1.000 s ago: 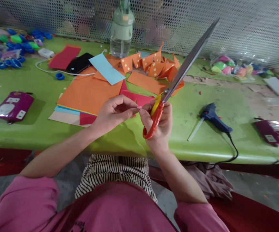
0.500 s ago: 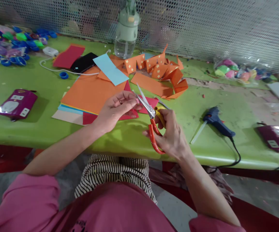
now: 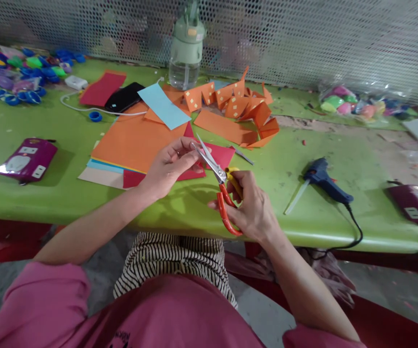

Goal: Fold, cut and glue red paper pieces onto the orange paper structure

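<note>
My right hand [image 3: 252,208] grips red and yellow handled scissors [image 3: 219,181], blades pointing up-left toward my left hand [image 3: 172,164]. My left hand pinches something small at its fingertips, right at the blade tips; I cannot make out what it is. Both hands hover over the near edge of the green table [image 3: 295,217], above red paper pieces [image 3: 220,155]. A stack of orange paper sheets [image 3: 136,140] lies just beyond my left hand.
A blue glue gun [image 3: 324,179] with a black cord lies to the right. Folded orange strips [image 3: 245,104], a light blue sheet [image 3: 162,105], a black phone [image 3: 122,96], a green bottle [image 3: 186,48], purple packs [image 3: 29,158] and bottle caps [image 3: 20,77] lie around. A mesh wall backs the table.
The scissors swung down from pointing up-right in the air to pointing up-left at my left fingertips. My right hand dropped toward the table edge; the left hand stayed nearly in place.
</note>
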The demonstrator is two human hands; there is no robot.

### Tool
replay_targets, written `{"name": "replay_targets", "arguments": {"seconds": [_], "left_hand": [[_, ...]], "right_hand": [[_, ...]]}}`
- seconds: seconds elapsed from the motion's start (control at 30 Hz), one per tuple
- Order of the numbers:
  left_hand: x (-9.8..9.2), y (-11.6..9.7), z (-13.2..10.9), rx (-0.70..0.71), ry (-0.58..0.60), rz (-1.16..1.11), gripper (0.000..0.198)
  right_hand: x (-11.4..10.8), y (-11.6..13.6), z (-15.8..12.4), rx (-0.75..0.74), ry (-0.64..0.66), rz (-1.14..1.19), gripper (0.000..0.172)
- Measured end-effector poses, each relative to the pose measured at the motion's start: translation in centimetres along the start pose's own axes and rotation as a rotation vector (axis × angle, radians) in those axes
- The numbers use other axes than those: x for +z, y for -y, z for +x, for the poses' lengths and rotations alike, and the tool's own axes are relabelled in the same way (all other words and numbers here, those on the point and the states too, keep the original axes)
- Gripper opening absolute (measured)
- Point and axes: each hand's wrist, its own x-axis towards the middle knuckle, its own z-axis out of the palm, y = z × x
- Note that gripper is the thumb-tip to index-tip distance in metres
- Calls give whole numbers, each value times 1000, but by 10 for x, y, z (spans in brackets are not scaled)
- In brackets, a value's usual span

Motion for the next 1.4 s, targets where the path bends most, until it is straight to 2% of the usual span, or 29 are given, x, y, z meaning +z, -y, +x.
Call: {"name": "replay_targets", "arguments": {"seconds": [0.3,0.5,0.7,1.1,1.4], "left_hand": [[1,0,0,-4,-27,8,37],[3,-1,-1,0,-18,-16,34],[2,1,-1,-32,-60,7,36],[3,1,-1,-8,-26,-18,38],[3,0,-2,-15,-45,3,37]], "right_hand": [[1,3,-1,18,5,-16,55],[3,3,0,23,6,9,55],[3,4,-1,21,1,49,51],[4,1,-1,-7,6,66,49],[2,3,-3,8,8,72,50]]}}
